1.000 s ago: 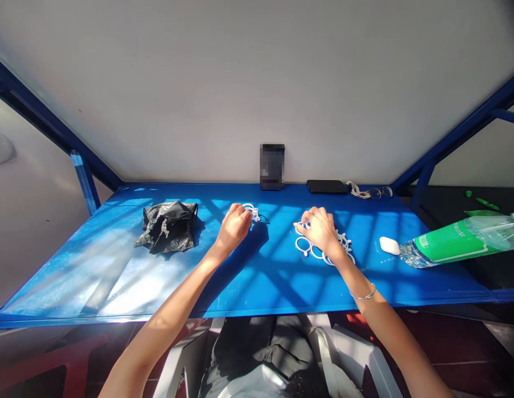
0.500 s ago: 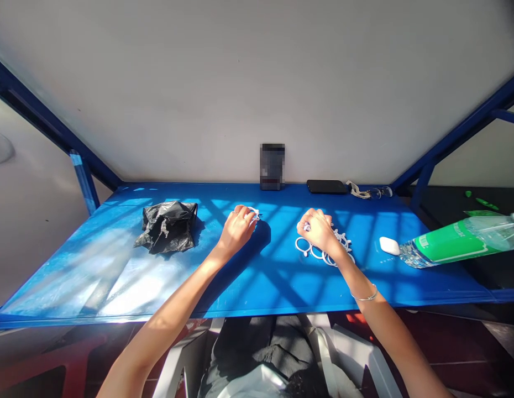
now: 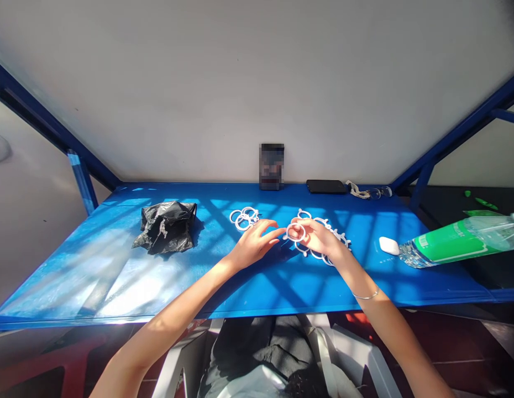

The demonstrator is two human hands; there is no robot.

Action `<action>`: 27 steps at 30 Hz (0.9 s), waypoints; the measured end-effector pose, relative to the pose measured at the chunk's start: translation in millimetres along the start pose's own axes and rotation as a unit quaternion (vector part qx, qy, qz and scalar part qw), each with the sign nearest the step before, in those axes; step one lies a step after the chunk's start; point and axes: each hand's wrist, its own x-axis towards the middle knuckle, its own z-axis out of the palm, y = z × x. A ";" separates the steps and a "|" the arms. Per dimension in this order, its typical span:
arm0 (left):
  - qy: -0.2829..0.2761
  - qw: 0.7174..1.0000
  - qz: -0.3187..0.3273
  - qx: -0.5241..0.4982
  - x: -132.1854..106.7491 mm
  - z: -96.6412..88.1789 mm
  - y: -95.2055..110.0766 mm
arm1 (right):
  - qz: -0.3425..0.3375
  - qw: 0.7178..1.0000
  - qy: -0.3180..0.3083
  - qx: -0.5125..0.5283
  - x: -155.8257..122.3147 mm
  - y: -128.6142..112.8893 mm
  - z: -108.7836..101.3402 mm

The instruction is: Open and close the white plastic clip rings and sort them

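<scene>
My right hand [image 3: 317,235] pinches a white plastic curtain ring [image 3: 296,224], raised above the blue table [image 3: 240,287]. The ring has a small knob on its rim and faces me. My left hand [image 3: 257,243] is open, thumb and fingers apart, reaching toward that ring; its fingertips are at the ring's left edge, and whether they touch it I cannot tell. Beyond my left hand lies a small group of white rings [image 3: 243,222]. Under and around my right hand spreads a larger pile of white rings [image 3: 329,260], partly hidden by the hand and wrist.
A crumpled black plastic bag [image 3: 169,226] sits on the left. Along the wall stand a dark upright object [image 3: 271,166], blurred out, a black phone [image 3: 325,187] and eyeglasses [image 3: 375,192]. A white case [image 3: 388,245] and a green-labelled bottle [image 3: 451,240] are at right.
My left hand has let go of the rings at the left and moved right, its fingers opening. My right hand has lifted one curtain ring off the pile and shifted slightly left.
</scene>
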 end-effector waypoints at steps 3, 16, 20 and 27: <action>0.023 0.999 -0.005 0.029 -1.5 -0.4 1.7 | 0.081 0.984 -0.088 0.134 1.8 5.4 9.4; 0.018 0.995 -0.055 -0.083 1.2 -4.7 1.0 | -0.009 0.999 -0.013 0.041 4.7 26.8 19.5; -0.011 0.963 -0.149 -0.224 4.2 -3.7 2.3 | -0.103 0.992 0.001 -0.075 4.0 19.9 17.3; -0.106 0.779 -0.342 -0.515 11.6 -10.1 9.4 | -0.038 0.992 -0.121 -0.021 -4.8 18.6 28.6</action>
